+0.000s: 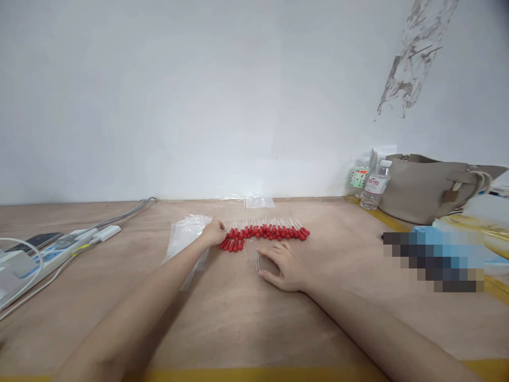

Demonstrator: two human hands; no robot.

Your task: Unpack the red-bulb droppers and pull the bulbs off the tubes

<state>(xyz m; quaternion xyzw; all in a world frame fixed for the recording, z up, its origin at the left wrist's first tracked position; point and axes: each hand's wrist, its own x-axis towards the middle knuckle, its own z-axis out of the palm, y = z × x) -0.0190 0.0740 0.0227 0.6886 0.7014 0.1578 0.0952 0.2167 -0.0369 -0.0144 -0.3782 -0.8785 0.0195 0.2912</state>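
A row of thin pale sticks with red tips lies across the middle of the table, with several more below its left end. My left hand is at that left end, its fingers bent and closed by the sticks; what they grip, if anything, is hidden. My right hand rests below the row, thumb and fingers apart and holding nothing. Just left of its fingertips lie several thin, clear or pale strips. Clear plastic bags lie partly behind my left forearm.
At left are a power strip with cables and a dark phone. To the right stand two plastic bottles and a grey bag, with blue material nearer. Another clear bag lies by the wall.
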